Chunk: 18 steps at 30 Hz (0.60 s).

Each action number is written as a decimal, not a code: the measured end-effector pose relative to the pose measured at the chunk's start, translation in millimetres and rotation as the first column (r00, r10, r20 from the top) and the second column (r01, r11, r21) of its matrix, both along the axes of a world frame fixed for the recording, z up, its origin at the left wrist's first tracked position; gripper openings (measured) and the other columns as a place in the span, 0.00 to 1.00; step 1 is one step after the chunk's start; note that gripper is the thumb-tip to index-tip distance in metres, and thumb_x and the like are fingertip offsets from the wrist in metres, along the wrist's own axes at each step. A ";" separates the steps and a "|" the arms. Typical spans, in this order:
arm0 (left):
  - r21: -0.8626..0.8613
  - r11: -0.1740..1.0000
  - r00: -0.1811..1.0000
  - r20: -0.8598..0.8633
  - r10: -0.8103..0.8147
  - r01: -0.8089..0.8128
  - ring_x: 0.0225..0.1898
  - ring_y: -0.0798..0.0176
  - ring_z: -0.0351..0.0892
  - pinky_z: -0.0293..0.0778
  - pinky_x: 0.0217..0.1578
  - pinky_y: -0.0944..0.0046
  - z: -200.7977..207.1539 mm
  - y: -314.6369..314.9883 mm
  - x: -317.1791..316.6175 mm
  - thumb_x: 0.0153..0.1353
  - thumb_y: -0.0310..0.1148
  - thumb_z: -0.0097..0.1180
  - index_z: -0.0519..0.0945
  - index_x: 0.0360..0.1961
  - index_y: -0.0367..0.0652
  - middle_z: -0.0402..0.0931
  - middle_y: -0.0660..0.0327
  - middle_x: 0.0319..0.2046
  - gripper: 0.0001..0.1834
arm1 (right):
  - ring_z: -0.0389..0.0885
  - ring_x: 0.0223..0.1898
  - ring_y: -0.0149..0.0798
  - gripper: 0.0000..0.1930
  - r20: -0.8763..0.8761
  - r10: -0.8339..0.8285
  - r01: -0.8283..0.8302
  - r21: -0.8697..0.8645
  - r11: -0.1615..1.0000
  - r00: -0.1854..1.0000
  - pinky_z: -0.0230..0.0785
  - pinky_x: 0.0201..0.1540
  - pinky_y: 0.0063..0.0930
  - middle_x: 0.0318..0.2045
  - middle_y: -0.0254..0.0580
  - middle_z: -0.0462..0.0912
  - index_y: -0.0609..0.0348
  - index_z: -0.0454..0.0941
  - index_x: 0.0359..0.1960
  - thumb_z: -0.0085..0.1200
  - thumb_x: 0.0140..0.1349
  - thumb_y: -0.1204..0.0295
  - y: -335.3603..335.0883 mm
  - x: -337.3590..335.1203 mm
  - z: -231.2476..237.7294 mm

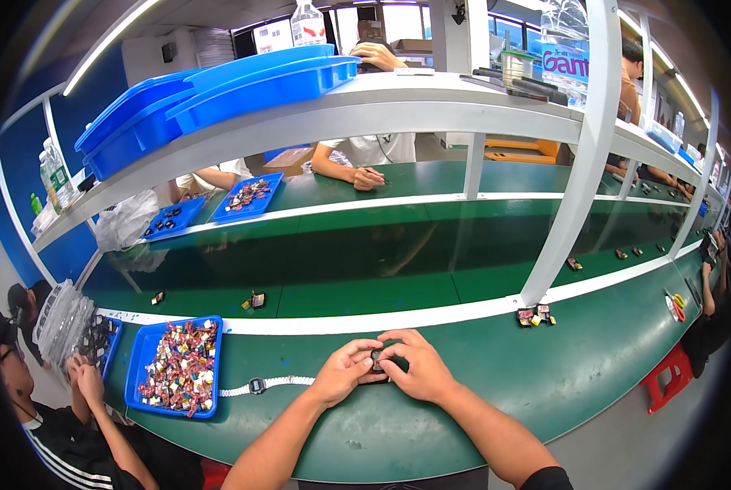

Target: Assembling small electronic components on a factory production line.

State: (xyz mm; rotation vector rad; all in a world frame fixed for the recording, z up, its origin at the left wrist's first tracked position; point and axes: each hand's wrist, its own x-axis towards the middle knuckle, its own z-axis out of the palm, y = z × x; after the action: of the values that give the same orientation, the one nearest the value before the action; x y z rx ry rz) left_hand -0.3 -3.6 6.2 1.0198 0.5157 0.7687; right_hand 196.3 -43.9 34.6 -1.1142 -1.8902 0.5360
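Note:
Both my hands meet over the green bench in front of me. My left hand pinches one side of a small dark part, its exact kind too small to tell. From the other side, the fingers of my right hand close on the same part. My fingertips hide much of it. Left of my hands lies a wristwatch with a pale metal band, stretched out on the bench. Beyond it stands a blue tray heaped with small red, white and yellow wired pieces.
A white shelf frame rises ahead, carrying stacked blue trays and bottles. Small assemblies sit by the white rail, others on the dark green belt behind it. Scissors lie far right. Co-workers sit left, right and opposite.

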 end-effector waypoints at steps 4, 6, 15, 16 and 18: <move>-0.037 0.999 0.999 0.038 -0.011 0.013 0.54 0.61 0.76 0.76 0.56 0.54 -2.0 1.2 1.3 0.70 0.31 0.50 0.69 0.58 0.42 0.75 0.57 0.51 0.16 | 0.75 0.54 0.44 0.05 -0.027 -0.096 0.097 0.042 0.994 0.995 0.72 0.51 0.34 0.50 0.40 0.79 0.58 0.82 0.34 0.57 0.58 0.73 -3.6 -6.7 0.7; -0.024 1.000 0.999 0.047 0.001 0.000 0.54 0.61 0.76 0.76 0.56 0.54 -0.5 0.5 1.1 0.70 0.32 0.50 0.70 0.57 0.42 0.75 0.57 0.50 0.16 | 0.75 0.54 0.44 0.05 -0.030 -0.107 0.107 0.033 0.994 0.994 0.72 0.51 0.34 0.50 0.40 0.79 0.58 0.83 0.35 0.57 0.58 0.73 -4.1 -8.9 0.5; -0.007 1.000 0.998 0.066 -0.014 0.014 0.54 0.62 0.77 0.77 0.55 0.56 -6.7 3.5 -1.5 0.70 0.31 0.50 0.70 0.56 0.42 0.75 0.57 0.50 0.15 | 0.74 0.55 0.45 0.06 -0.084 -0.053 0.057 0.045 0.997 0.995 0.71 0.53 0.36 0.51 0.39 0.79 0.56 0.84 0.36 0.59 0.57 0.73 0.9 -7.6 -10.6; -0.006 1.000 0.998 0.066 -0.013 0.014 0.54 0.62 0.77 0.77 0.55 0.56 -5.5 2.9 -1.1 0.70 0.31 0.50 0.70 0.56 0.42 0.75 0.57 0.50 0.15 | 0.74 0.55 0.46 0.06 -0.075 -0.060 0.063 0.037 0.997 0.995 0.71 0.53 0.37 0.51 0.38 0.79 0.55 0.84 0.36 0.59 0.57 0.73 0.7 -7.7 -10.9; -0.001 1.000 0.999 0.051 0.001 -0.001 0.54 0.62 0.77 0.77 0.55 0.56 -1.5 0.4 0.1 0.70 0.31 0.50 0.70 0.56 0.42 0.75 0.57 0.50 0.15 | 0.74 0.55 0.46 0.06 -0.069 -0.088 0.091 0.045 0.995 0.994 0.71 0.54 0.37 0.50 0.38 0.79 0.55 0.84 0.36 0.60 0.57 0.73 -0.7 -11.1 -11.7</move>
State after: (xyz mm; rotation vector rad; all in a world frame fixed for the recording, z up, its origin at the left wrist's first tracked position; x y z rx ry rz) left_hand -0.2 -3.2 4.7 0.9968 0.4724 0.7931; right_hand 185.1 -44.6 22.9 -1.1301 -1.7773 0.4692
